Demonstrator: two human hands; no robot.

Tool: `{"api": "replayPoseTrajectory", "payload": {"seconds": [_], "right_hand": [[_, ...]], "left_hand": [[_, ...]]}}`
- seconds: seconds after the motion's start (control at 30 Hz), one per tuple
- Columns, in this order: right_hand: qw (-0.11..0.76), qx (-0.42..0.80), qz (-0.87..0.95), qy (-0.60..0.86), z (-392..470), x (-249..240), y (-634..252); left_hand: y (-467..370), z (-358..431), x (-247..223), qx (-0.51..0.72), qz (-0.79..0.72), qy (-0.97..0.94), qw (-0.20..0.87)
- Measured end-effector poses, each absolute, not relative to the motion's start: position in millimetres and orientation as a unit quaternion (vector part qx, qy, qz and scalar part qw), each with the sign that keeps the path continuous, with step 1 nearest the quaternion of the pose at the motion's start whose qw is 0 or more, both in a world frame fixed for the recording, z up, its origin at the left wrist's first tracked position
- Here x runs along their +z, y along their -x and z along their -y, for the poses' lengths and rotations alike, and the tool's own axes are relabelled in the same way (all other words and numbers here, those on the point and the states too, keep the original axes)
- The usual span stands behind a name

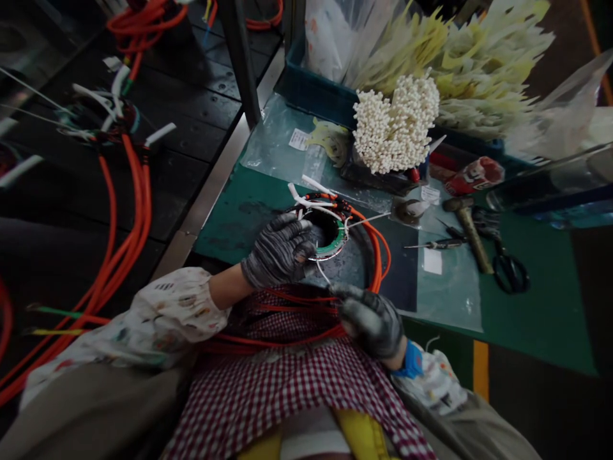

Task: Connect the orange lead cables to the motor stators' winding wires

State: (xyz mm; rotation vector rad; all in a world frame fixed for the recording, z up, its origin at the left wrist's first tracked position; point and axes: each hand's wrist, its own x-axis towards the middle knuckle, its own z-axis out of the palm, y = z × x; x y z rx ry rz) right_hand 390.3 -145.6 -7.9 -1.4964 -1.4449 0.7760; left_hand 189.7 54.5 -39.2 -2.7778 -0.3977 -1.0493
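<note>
A red-and-white checked apron point(297, 390) lies nearest, at six o'clock. Taking the green-edged ring point(339, 241) on the bench mat point(541, 275) as the dial's centre, the gloved left hand point(280, 250) sits at nine, fingers curled over the ring's near-left rim, gripping it. At five, the gloved right hand point(371, 318), blurred, has its fingertips closed on a thin white cord point(322, 272) running from the ring. Orange cables point(377, 255) loop from the ring past three and round to six.

From twelve to two stretches a dark teal bin point(318, 86), heaped with clear plastic bags point(328, 41) and pale yellow-green strips point(483, 64). Before it, at one, stands a bundle of white-tipped sticks point(396, 124). A flat clear bag point(271, 150) lies at eleven; its contents are unclear. At three: hammer point(472, 236) and black-handled scissors point(510, 271).
</note>
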Motion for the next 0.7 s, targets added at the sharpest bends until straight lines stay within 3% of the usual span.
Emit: {"api": "replayPoseTrajectory", "payload": {"seconds": [0.17, 0.3, 0.4, 0.57, 0.7], "right_hand": [[0.451, 0.126, 0.614, 0.635, 89, -15, -389], [0.414, 0.085, 0.630, 0.652, 59, -8, -391], [0.443, 0.126, 0.620, 0.635, 48, 0, -389], [0.518, 0.303, 0.562, 0.569, 46, 13, -397], [0.514, 0.280, 0.581, 0.565, 50, 13, -403]], "left_hand": [[-184, -63, -28, -0.328, 0.083, 0.941, -0.007], [-184, -66, -30, -0.298, 0.098, 0.949, -0.036], [-184, -65, -33, -0.285, 0.105, 0.952, -0.043], [-185, -63, -35, -0.302, 0.095, 0.947, -0.062], [-185, -63, -36, -0.303, 0.096, 0.946, -0.058]]}}
